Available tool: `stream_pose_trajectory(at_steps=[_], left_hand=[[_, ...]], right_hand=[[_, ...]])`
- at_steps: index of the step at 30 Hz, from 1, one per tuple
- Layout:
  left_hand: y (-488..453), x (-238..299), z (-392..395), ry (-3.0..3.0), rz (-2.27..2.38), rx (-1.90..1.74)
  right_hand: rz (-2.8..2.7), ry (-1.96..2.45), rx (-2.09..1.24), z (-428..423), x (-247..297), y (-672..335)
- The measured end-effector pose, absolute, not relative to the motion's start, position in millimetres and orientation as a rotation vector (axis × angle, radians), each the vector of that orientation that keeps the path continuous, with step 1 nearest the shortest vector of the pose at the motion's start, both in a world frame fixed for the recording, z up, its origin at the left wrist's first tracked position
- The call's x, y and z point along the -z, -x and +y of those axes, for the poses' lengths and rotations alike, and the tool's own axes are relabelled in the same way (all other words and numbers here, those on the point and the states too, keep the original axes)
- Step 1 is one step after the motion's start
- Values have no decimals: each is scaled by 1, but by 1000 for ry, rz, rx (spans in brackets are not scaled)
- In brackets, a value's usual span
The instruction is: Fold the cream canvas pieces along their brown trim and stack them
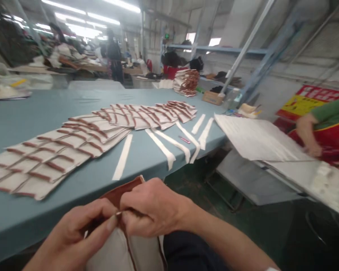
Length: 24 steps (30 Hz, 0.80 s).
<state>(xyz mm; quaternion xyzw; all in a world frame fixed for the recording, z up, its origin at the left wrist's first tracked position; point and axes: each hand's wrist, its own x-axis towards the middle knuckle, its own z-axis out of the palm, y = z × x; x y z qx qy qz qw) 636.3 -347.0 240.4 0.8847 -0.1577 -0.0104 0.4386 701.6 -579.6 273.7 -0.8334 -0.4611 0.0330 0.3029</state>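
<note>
Close to me, below the table's front edge, I hold a cream fabric piece with brown edging and a brown top part. My left hand pinches its brown edge between thumb and forefinger. Right beside it, my right hand is closed on the same edge, its fingers curled under. The fingertips of both hands nearly meet at a small pale spot on the edge. Some of the piece is hidden behind my hands.
Overlapping rows of brown-edged cream pieces lie across the blue-green table. White strips and a small pink tool lie nearby. A stacked pile stands at the back. On the right, a co-worker's hand is by a white sheet.
</note>
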Motion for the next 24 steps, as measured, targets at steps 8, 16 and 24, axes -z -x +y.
stream_pose_trajectory(at_steps=[8,16,24], left_hand=[[-626,-256,-340,-2164,-442,-39],[-626,-260,-332,-2245,-549,-206],[-623,-266,-321,-2268,-601,-257]], right_hand=[[-1251,1983,-328,-574,-282,-704],[-1260,1981,-251,-564,-276,-701],[-1224,2038,-529,-551,-289,-704]])
